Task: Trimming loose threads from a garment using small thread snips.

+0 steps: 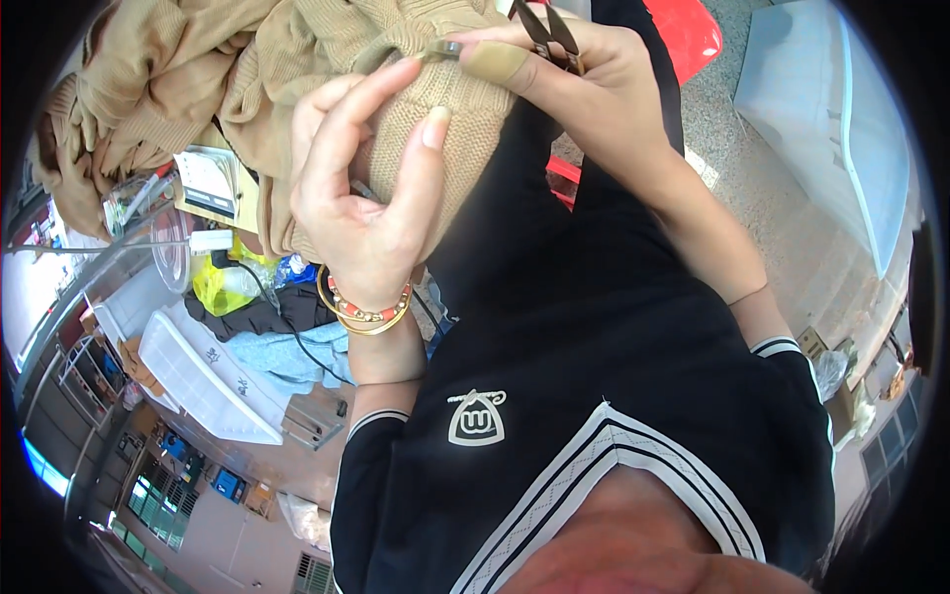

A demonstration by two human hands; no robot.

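A tan knitted garment (247, 69) is bunched at the top left, and its ribbed end (445, 129) hangs over my lap. My left hand (366, 208), wearing gold and coral bracelets, cups this ribbed end from the left, with the thumb and forefinger curled round it. My right hand (554, 54) comes in from the right at the top. It holds small dark thread snips (549, 30), and its fingertips pinch the edge of the knit. One finger of this hand has a tan plaster on it. I wear a black top with white trim.
A red plastic stool (683, 30) stands behind my arm at the top. A pale sheet (841, 119) lies on the speckled floor at the right. On the left are a white tray (208, 376), a yellow bag (223, 282), blue cloth (287, 351) and a black cable (287, 327).
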